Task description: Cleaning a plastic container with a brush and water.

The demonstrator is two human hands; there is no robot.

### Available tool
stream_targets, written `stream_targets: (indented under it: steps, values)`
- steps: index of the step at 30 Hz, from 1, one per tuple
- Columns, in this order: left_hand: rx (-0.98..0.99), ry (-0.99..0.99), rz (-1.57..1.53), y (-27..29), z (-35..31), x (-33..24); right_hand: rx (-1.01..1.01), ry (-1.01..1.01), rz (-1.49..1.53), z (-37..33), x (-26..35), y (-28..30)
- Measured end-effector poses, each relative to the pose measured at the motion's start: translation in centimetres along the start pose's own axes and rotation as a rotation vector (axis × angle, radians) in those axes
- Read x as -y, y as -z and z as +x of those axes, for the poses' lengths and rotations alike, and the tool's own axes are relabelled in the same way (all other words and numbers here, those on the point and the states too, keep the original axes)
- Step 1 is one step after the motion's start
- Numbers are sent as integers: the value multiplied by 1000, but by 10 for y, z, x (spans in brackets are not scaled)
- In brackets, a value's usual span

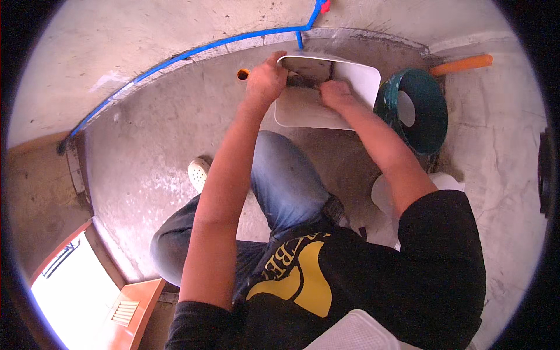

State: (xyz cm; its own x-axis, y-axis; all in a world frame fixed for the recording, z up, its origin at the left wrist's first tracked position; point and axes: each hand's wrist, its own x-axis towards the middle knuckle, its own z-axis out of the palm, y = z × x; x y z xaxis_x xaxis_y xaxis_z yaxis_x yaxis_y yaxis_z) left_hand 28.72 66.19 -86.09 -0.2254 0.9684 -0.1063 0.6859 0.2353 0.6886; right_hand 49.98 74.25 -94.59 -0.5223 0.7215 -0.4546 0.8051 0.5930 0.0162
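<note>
In front of my knees a white rectangular basin (pixel 363 87) is tilted up, with grey smears on its inner face. At its upper left rim, my left hand (pixel 267 80) is closed around the edge. Over the basin's inside, my right hand (pixel 336 94) grips a tool (pixel 300 80) with a dark end pointing left, close to the left hand; its exact kind is too small to make out. A dark green bucket (pixel 433 111) stands right of the basin, its mouth facing partly up, with a pale round patch on it.
A blue pipe (pixel 221 41) with a red fitting (pixel 325 6) follows the wall. An orange pipe opening (pixel 242 74) sits in the concrete floor (pixel 134 169). Another orange pipe (pixel 462 65) lies behind the bucket. A white container (pixel 382 192) is partly under my right arm. An orange door (pixel 131 312) stands lower left.
</note>
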Motion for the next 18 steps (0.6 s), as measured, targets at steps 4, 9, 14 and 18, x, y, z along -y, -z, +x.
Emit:
stream_targets:
  steps: [4,9,14,18]
  values:
    - [-141,71,-65,-17,-12,23,63,-28,-73,1,-14,23]
    - [-50,35,-105,-23,-34,2,-451,-169,231,17,-16,-10]
    - [-75,48,-159,-27,-36,-6,-313,-13,245,35,-5,-10]
    - [-132,137,-147,-18,-32,-3,235,345,-80,-1,25,36]
